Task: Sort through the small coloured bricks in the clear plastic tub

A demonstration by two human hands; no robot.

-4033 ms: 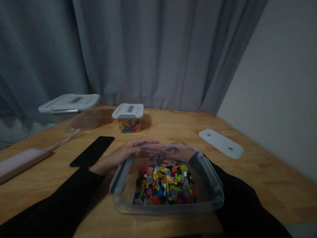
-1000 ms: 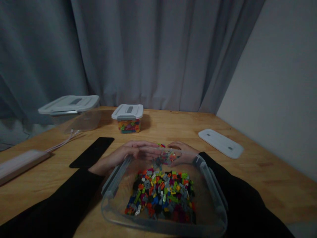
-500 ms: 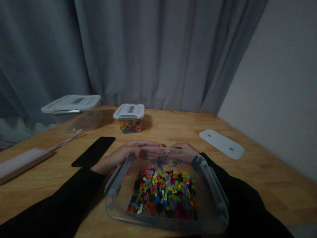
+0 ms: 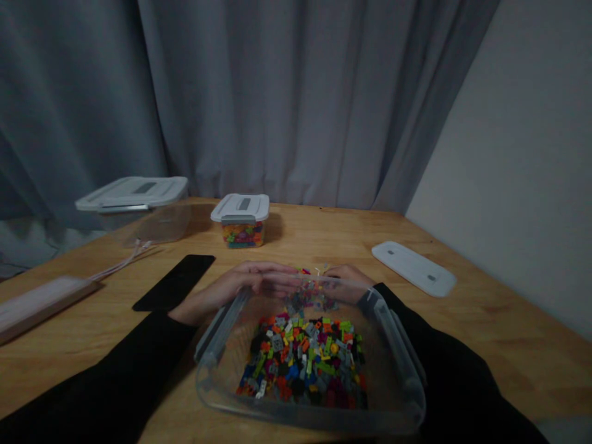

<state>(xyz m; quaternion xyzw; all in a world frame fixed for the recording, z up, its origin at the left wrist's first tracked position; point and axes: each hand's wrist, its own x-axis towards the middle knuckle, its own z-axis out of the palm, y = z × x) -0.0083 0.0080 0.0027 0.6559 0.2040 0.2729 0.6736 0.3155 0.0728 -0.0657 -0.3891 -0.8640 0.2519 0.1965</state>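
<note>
A clear plastic box (image 4: 398,394) with clip handles stands in front of me, with a heap of small mixed-colour toy building bricks (image 4: 305,354) inside. Just past its far wall, more loose bricks (image 4: 305,302) lie between my hands, partly seen through the plastic. My left hand (image 4: 261,277) reaches around the left side, fingers stretched out flat beside these bricks. Around the right side comes my right hand (image 4: 349,280), its fingers curled down at the pile's edge. A tiny pale piece shows by its fingertips; what the fingers pinch is too small to make out.
A black phone-like slab (image 4: 176,283) and a white power strip (image 4: 50,302) with cable lie left. Behind stand a large lidded clear box (image 4: 134,191) and a small lidded tub (image 4: 240,209) of colourful pieces. A white lid (image 4: 414,268) lies right. A grey curtain (image 4: 277,92) hangs behind the table.
My right hand has shifted slightly to the right, and a small pale piece now shows by its fingertips. My left hand and the box stay almost where they were.
</note>
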